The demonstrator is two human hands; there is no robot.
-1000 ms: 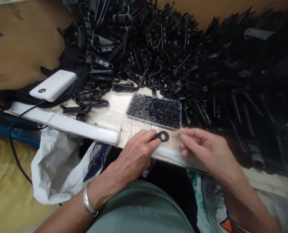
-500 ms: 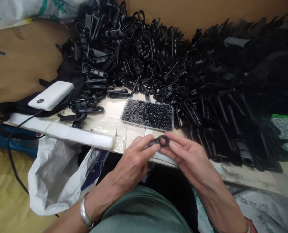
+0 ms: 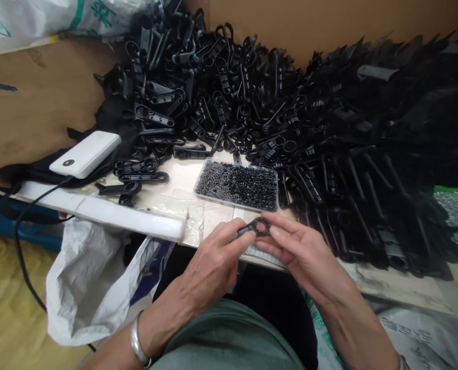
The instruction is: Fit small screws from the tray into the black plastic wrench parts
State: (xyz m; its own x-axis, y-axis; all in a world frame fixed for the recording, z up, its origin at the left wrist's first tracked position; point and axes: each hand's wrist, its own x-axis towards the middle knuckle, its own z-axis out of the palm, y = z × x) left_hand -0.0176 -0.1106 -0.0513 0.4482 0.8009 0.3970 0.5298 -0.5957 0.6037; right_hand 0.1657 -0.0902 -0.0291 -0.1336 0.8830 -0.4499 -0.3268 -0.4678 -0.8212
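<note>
Left hand (image 3: 213, 262) and right hand (image 3: 301, 257) pinching black ring part (image 3: 256, 227), no legible writing

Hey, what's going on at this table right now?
A person holds one small black plastic part between both hands: the left hand grips its stem, the right hand pinches its ring end. Just beyond sits a clear tray of tiny black pieces, with a big heap of similar black parts behind. A white power bank lies at left.

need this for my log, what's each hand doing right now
Left hand: closed, fingers pinching one end of a small black plastic part.
Right hand: closed, fingers pinching the ring end of the same part.
</note>
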